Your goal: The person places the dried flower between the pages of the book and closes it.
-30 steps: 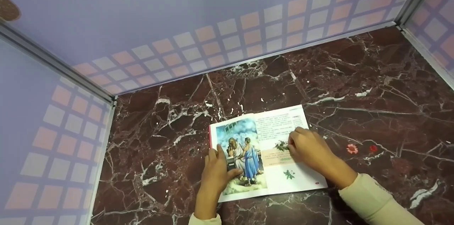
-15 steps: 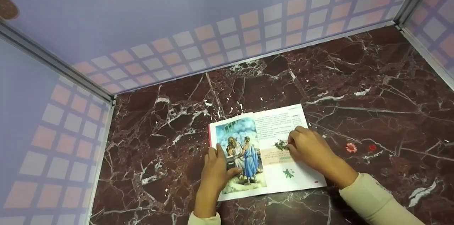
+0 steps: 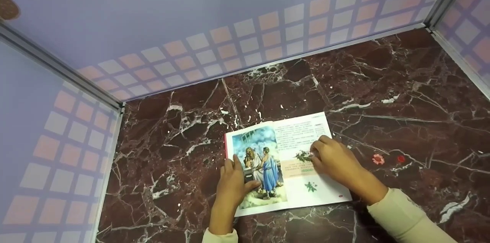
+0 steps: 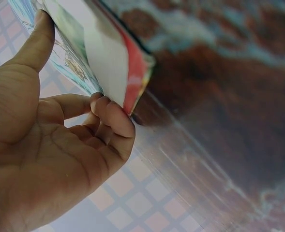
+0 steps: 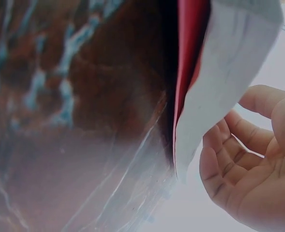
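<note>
An open book [image 3: 264, 206] lies on the dark marbled surface, a colour picture on its left page and printed text on its right page. My left hand [image 3: 231, 185] grips the book's left edge, thumb over the picture. In the left wrist view, curled fingers [image 4: 114, 118] touch the page edges beside the red cover. Over the right page, my right hand [image 3: 335, 160] pinches a small dark green sprig [image 3: 303, 156]. The right wrist view shows that hand's curled fingers [image 5: 212, 166] behind the raised page edge; the sprig is hidden there. A green leafy shape [image 3: 311, 186] lies lower on that page; whether printed or real, I cannot tell.
Right of the book lie a pink flower [image 3: 378, 159] and a smaller red flower [image 3: 400, 159]. White flecks are scattered beyond the book's far edge. Purple panels with pink and white squares [image 3: 220, 34] enclose the marbled surface [image 3: 183, 181] at the back and both sides.
</note>
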A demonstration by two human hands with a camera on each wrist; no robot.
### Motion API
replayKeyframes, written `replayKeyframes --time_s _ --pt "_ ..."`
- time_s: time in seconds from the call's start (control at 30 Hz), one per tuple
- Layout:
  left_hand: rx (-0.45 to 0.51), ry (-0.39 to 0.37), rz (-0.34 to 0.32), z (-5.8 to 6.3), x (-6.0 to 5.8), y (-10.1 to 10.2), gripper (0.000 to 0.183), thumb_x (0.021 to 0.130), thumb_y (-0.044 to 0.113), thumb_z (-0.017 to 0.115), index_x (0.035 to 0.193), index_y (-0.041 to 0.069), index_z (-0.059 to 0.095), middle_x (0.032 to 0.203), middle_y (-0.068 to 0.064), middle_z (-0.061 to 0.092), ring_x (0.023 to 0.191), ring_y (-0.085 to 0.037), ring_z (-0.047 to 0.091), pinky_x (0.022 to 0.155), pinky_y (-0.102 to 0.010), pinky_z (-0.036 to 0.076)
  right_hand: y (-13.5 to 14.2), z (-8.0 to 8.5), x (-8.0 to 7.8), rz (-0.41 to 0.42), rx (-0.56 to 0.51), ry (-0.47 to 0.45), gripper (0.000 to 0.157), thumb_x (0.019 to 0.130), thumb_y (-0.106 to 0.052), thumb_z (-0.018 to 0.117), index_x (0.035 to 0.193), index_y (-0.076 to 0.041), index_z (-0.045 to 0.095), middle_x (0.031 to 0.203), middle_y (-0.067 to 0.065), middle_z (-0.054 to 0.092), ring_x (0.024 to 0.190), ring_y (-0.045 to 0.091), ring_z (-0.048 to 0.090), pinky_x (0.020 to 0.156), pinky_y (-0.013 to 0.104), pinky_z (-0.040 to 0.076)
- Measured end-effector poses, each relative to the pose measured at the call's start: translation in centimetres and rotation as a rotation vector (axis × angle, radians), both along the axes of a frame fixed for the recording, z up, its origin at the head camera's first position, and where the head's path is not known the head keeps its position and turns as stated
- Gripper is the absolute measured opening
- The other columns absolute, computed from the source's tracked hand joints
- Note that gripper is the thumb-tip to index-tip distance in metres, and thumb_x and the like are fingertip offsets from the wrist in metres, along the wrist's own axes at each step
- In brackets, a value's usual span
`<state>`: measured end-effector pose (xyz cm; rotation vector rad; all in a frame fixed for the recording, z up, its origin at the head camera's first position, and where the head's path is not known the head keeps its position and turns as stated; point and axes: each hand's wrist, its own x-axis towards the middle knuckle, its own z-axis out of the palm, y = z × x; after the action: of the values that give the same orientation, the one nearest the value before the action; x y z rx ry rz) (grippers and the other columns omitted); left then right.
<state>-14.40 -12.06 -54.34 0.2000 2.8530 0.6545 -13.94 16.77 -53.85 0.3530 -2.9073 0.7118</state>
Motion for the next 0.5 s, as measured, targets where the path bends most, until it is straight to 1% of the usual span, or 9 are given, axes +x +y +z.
replayKeyframes --time_s 0.17,0.27,0.37,0.5 --pt "-0.007 0.004 0.002 0.0 -0.1 0.0 0.107 0.073 0.038 0.086 0.148 -0.016 0.032 0.134 -0.032 0.043 0.114 -0.041 0.048 0.097 -0.050 0.049 0.2 0.2 0.2 -0.012 -0.011 -0.058 0.018 0.083 -0.010 0.076 0.098 -0.001 0.071 0.088 0.005 0.060 0.074 0.021 0.057 0.066 0.039 0.056" --pt "-0.009 0.002 0.005 0.0 -0.1 0.1 0.107 0.074 0.039 0.085 0.148 -0.016 0.032 0.132 -0.031 0.044 0.113 -0.040 0.048 0.096 -0.049 0.050 0.5 0.3 0.3 -0.019 -0.018 -0.071 0.024 0.082 -0.010 0.077 0.104 0.000 0.071 0.091 0.006 0.060 0.075 0.019 0.057 0.065 0.037 0.056" --pt "-0.008 0.008 0.004 0.0 -0.1 0.1 0.107 0.074 0.039 0.086 0.148 -0.016 0.032 0.131 -0.031 0.044 0.112 -0.040 0.048 0.095 -0.050 0.050 0.8 0.4 0.4 -0.018 -0.021 -0.043 0.027 0.081 -0.008 0.077 0.106 0.000 0.071 0.095 0.008 0.062 0.076 0.020 0.059 0.064 0.036 0.057" --pt "-0.011 0.018 0.001 0.0 0.0 0.1 0.107 0.073 0.038 0.086 0.147 -0.016 0.033 0.132 -0.032 0.044 0.113 -0.043 0.048 0.094 -0.052 0.050 1.1 0.3 0.5 -0.016 -0.030 0.013 0.029 0.079 -0.004 0.078 0.107 0.001 0.070 0.103 0.011 0.064 0.082 0.024 0.064 0.068 0.040 0.059"
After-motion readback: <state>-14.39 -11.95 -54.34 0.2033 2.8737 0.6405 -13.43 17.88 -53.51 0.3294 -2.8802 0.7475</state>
